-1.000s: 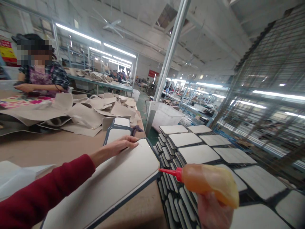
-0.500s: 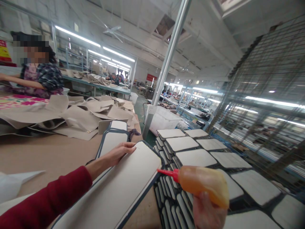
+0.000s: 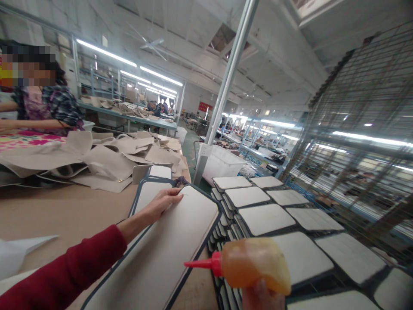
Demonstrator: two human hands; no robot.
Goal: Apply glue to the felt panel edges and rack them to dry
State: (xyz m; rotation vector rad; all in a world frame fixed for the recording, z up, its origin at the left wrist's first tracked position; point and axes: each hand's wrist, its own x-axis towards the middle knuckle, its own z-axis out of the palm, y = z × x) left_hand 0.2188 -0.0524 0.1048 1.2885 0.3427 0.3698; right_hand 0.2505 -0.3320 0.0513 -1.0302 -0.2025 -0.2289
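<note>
STEP: apparently edge dispensing | left hand [image 3: 165,200] is pinching white panel [image 3: 176,230] over desk [image 3: 84,206] | right hand [image 3: 263,298] is gripping amber bottle [image 3: 253,263], nozzle [image 3: 199,263] is overlapping panel's edge, contact unclear | NEXT: likely calling for steady nozzle tracking

A factory workshop, with rows of tube lights [image 3: 106,53], a long workbench [image 3: 135,118], heaped sheets [image 3: 106,162], stacked panels [image 3: 266,218].
</note>
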